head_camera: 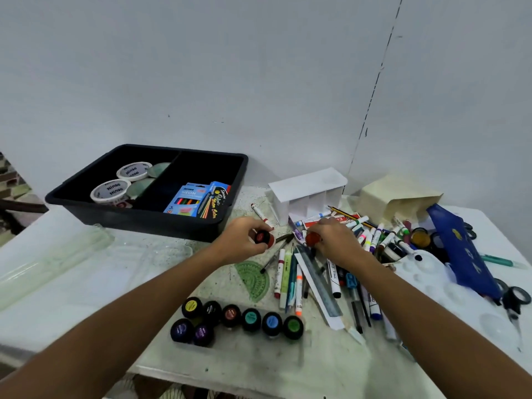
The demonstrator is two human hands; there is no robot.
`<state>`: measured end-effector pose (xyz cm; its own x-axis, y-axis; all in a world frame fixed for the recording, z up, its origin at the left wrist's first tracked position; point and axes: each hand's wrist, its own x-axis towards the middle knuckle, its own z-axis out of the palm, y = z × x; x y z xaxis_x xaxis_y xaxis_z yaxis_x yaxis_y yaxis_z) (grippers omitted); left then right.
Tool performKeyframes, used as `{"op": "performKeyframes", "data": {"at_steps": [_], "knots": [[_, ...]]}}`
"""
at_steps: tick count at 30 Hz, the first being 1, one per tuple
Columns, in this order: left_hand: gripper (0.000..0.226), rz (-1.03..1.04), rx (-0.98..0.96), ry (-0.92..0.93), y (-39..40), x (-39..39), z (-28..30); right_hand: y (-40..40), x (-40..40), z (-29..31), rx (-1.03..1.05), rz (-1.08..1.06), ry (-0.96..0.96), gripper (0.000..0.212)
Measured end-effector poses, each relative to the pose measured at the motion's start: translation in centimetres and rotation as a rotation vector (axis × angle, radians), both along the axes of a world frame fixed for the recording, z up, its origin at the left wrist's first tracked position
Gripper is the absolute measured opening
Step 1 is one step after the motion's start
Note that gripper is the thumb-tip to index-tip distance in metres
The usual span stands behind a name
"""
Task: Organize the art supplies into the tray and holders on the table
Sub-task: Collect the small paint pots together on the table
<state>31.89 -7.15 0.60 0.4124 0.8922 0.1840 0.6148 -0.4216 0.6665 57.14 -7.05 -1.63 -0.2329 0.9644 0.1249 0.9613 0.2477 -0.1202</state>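
Both hands pick small paint jars out of the loose supplies, and the tray waits behind them.

The black tray stands at the back left of the table; its left compartment has white tubs, its right one a marker pack, so I think the jars go there too. The white holder lies tipped on its side, so it cannot take pens yet. The pile of pens and markers is spread at the right. A row of dark paint jars is grouped at the near edge, probably for collecting. The left hand grips a red paint jar. The right hand closes its fingers on an orange-red jar, just beside the pile.
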Motion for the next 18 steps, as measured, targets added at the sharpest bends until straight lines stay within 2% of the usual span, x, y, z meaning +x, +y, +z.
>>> {"op": "performKeyframes", "data": {"at_steps": [2, 6, 8, 12, 14, 18], "knots": [[0.035, 0.001, -0.003, -0.004, -0.3, -0.3, 0.0, -0.1, 0.1, -0.4, 0.017, -0.019, 0.087, 0.041], [0.034, -0.008, -0.003, -0.003, -1.0, -1.1, 0.1, -0.9, -0.9, 0.6, -0.019, -0.128, 0.601, 0.042], [0.035, -0.017, -0.009, -0.001, -1.6, -1.7, 0.5, -2.0, -1.8, 1.7, -0.101, -0.128, 0.796, 0.032], [0.04, -0.094, -0.084, 0.025, -3.1, -2.9, 1.3, -5.4, -4.4, 3.9, -0.385, -0.026, 1.131, 0.032], [0.045, -0.154, -0.147, 0.047, -4.1, -3.5, 1.9, -7.0, -5.7, 4.5, -0.479, 0.045, 1.124, 0.034], [0.038, -0.256, -0.21, 0.191, -6.5, -4.8, 2.6, -9.3, -8.0, 4.3, -0.581, 0.164, 0.873, 0.034]]}}
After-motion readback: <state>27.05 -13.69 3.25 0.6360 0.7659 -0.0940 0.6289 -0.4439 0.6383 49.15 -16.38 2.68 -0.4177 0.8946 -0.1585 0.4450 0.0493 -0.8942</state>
